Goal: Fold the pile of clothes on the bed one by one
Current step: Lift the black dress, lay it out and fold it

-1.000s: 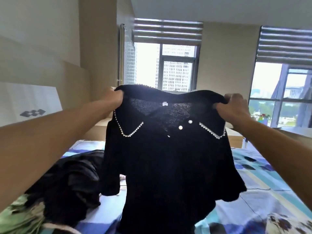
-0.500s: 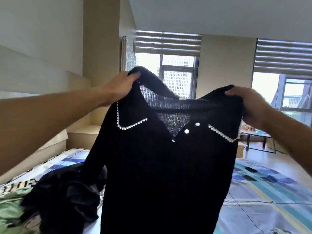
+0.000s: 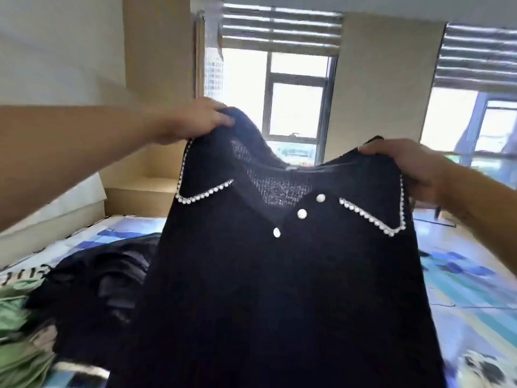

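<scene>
Clothes pile partly hidden behind held-up black top.

Nothing here can be read for certain, no word, number or brand. A small pale tag sits inside the neck of the black knit top, but it is too small and blurred to make out. Bold black marks on the bedsheet, at the left edge just above the pile of clothes, may be lettering — they are smeared and no letter can be told.
</scene>
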`<control>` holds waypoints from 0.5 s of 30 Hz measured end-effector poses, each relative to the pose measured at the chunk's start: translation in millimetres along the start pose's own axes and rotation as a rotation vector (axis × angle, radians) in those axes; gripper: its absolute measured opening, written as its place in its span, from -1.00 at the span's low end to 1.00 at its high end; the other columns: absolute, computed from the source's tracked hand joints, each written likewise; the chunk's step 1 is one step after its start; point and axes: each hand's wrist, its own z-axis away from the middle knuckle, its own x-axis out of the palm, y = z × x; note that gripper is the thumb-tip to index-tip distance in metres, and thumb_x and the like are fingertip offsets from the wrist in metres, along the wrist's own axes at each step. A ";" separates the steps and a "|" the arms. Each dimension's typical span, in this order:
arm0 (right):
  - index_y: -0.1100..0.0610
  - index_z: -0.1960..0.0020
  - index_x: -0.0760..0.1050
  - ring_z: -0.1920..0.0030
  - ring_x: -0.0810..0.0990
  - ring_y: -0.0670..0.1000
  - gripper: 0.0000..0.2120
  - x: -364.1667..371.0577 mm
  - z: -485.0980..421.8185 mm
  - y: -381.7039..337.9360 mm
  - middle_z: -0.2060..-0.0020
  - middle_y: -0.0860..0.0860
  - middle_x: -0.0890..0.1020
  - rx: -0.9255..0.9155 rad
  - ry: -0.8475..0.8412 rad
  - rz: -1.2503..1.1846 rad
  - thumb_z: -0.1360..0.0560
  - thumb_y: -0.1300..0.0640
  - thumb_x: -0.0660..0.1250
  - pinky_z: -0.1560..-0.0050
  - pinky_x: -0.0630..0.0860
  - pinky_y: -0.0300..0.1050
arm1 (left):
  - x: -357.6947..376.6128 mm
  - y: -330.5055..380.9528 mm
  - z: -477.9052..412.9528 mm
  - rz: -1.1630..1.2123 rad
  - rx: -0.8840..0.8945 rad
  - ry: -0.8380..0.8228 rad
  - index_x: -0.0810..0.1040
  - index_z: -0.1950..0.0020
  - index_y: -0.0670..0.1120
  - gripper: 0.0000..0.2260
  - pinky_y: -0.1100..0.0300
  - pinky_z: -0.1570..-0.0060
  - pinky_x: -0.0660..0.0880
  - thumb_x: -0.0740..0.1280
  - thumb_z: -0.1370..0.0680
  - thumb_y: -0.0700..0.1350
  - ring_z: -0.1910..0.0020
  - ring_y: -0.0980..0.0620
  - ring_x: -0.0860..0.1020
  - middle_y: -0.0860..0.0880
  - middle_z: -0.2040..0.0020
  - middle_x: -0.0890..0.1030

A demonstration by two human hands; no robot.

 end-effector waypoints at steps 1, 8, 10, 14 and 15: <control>0.23 0.07 0.61 0.37 0.67 0.00 -0.85 10.7 -2.5 29.4 0.30 0.09 0.70 0.044 -0.029 0.046 -0.54 0.13 0.38 0.35 0.62 -0.21 | 15.2 -21.9 1.2 -0.006 -0.006 -0.080 0.62 -0.19 -0.03 -0.82 0.16 -0.08 0.54 0.26 -0.67 -0.11 0.03 0.09 0.63 0.06 -0.02 0.68; 0.13 -0.11 0.59 -0.07 0.69 0.14 -0.41 61.5 -26.4 212.5 -0.07 0.12 0.69 0.403 -0.276 0.454 -0.26 -0.22 0.62 -0.23 0.58 0.12 | 161.5 -188.3 34.9 -0.220 -0.211 -0.328 0.57 -0.07 0.01 -0.89 0.31 0.12 0.43 0.24 -0.68 -0.08 0.00 0.04 0.56 0.07 0.03 0.59; 0.16 -0.04 0.55 -0.04 0.68 0.14 -0.57 71.6 -49.7 241.5 -0.06 0.17 0.68 0.420 -0.215 0.459 -0.37 -0.10 0.58 -0.23 0.57 0.13 | 188.0 -216.9 19.7 -0.203 -0.295 -0.355 0.56 -0.17 -0.05 -0.81 0.14 -0.08 0.51 0.23 -0.68 0.00 -0.08 -0.06 0.59 -0.06 -0.08 0.61; 0.19 -0.13 0.49 0.04 0.59 0.12 -0.44 80.8 -99.7 282.7 -0.07 0.19 0.63 0.301 0.158 0.419 -0.40 -0.21 0.52 -0.01 0.53 0.01 | 213.1 -229.7 -26.6 -0.138 -0.401 -0.132 0.49 -0.29 -0.05 -0.66 0.06 -0.20 0.46 0.27 -0.63 0.13 -0.18 -0.10 0.53 -0.11 -0.24 0.56; 0.18 -0.19 0.44 0.01 0.54 0.12 -0.38 82.9 -106.9 291.2 -0.07 0.14 0.59 0.299 0.218 0.426 -0.41 -0.28 0.47 -0.02 0.48 -0.01 | 218.0 -233.4 -34.4 -0.124 -0.456 -0.106 0.42 -0.36 -0.06 -0.56 0.03 -0.26 0.43 0.29 -0.60 0.19 -0.25 -0.12 0.49 -0.11 -0.31 0.51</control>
